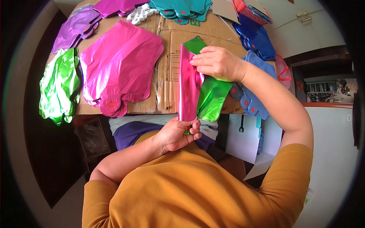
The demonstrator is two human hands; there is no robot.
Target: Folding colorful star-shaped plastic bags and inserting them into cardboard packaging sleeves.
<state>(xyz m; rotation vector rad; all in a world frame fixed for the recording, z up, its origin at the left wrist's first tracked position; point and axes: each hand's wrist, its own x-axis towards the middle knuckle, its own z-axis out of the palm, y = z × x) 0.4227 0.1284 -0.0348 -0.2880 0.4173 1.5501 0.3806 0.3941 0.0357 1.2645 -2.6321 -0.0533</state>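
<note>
My left hand (177, 133) pinches the lower end of a folded pink foil balloon (187, 91), at the near edge of the cardboard. A shiny green foil balloon (215, 97) lies under and beside the pink one, its tip showing above and its wider part to the right. A small red-and-green tab pokes out between my left fingers. Higher up, my right hand (220, 64) has its fingers closed together over the pink balloon's right edge; its thumb is hidden. Left of my hands, a stack of flat pink foil balloons (121, 60) lies on the cardboard (167, 45).
Around the cardboard lie light green (60, 87), purple (76, 28), teal (180, 7), dark blue (258, 40) and pale blue foil balloons (253, 100). A white bundle (141, 14) sits at the back. A white cabinet (330, 152) stands on the right.
</note>
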